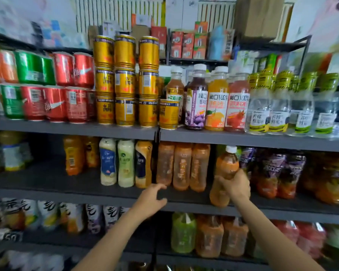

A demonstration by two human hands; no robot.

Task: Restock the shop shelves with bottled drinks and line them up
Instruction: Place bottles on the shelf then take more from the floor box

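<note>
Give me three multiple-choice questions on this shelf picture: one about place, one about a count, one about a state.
1. Where is the orange bottle held by the right hand?
A. top shelf
B. middle shelf, beside three orange bottles
C. floor

2. How many gold cans high is the tall stack?
A. one
B. three
C. six

3. What is the left hand doing?
A. reaching open, holding nothing
B. gripping a can
C. carrying a box

Answers: B, it sits at that row's right end; B, three tiers show; A, its fingers are spread and hold nothing.
</note>
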